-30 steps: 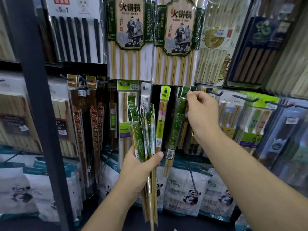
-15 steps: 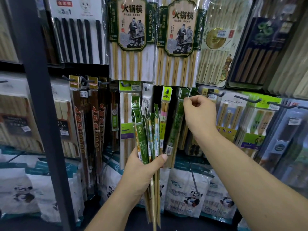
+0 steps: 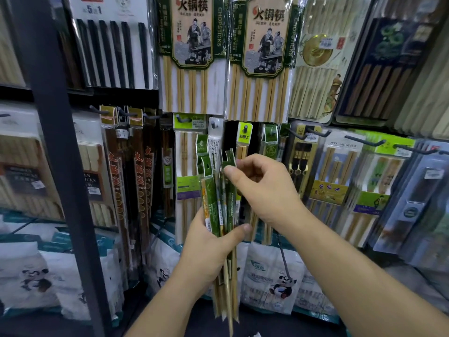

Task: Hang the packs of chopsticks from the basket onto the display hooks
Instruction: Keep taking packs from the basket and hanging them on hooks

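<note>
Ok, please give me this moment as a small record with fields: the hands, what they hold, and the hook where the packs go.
left hand: grips a bundle of green chopstick packs, upright
right hand: pinches the top of one pack in the bundle
hook with green packs: above the right hand, packs already on it
view: head camera, slightly blurred

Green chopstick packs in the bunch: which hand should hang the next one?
Right. The right hand is already pinching the top of one pack in the bunch, just below the hook with green packs. The left hand is busy: its grip holds the bunch.
</note>
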The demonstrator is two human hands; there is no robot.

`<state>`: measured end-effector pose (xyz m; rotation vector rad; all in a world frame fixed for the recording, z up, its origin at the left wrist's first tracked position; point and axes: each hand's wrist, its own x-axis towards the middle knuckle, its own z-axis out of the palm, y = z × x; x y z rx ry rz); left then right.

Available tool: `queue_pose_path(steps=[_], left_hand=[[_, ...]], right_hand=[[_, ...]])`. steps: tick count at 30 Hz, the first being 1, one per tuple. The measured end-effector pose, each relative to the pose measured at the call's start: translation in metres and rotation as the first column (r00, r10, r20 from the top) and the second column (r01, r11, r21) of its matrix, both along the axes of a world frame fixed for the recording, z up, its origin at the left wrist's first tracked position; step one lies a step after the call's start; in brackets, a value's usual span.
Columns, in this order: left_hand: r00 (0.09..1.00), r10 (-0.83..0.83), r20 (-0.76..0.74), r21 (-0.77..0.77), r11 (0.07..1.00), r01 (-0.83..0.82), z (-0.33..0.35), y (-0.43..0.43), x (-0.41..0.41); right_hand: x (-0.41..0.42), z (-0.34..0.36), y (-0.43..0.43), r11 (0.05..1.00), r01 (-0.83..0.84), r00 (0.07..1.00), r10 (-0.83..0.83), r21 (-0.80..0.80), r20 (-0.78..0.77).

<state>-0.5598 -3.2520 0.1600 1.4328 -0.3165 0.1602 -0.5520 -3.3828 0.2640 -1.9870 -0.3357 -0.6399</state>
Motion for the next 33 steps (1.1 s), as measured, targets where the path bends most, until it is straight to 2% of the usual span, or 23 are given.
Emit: queue_pose_path(steps=[3, 8, 13, 17, 20, 29, 33], left_hand=[[1.000, -0.012, -0.003, -0.009, 1.000, 0.012, 0.001, 0.000, 0.000], [0.998, -0.042, -0.047, -0.079, 0.996, 0.038, 0.003, -0.003, -0.004], [0.994, -0.073, -0.082, -0.176, 0.983, 0.058, 0.003, -0.004, -0.004], [0.993, -0.033, -0.113, -0.188, 0.982, 0.011, 0.003, -0.002, -0.002], [0.990, 0.007, -0.141, -0.160, 0.987, -0.029, 0.001, -0.001, 0.000], [0.992, 0.019, -0.127, -0.116, 0.993, -0.034, 0.000, 0.000, -0.001], [0.992, 0.026, -0.123, -0.123, 0.991, -0.041, 0.002, 0.000, -0.001]], right_hand=[[0.000, 0.001, -0.004, 0.999, 0.037, 0.999, -0.037, -0.008, -0.018], [-0.001, 0.001, -0.010, 0.992, 0.035, 0.996, -0.024, 0.125, -0.089], [-0.003, 0.001, -0.010, 0.975, -0.003, 0.997, 0.019, 0.220, -0.070], [0.001, 0.011, -0.018, 0.947, 0.017, 0.998, 0.002, 0.321, -0.058], [0.005, 0.023, -0.025, 0.909, 0.094, 0.995, -0.077, 0.406, -0.058], [0.022, 0.030, -0.029, 0.894, 0.181, 0.983, -0.178, 0.411, -0.048], [0.024, 0.029, -0.030, 0.900, 0.241, 0.970, -0.219, 0.363, -0.102]])
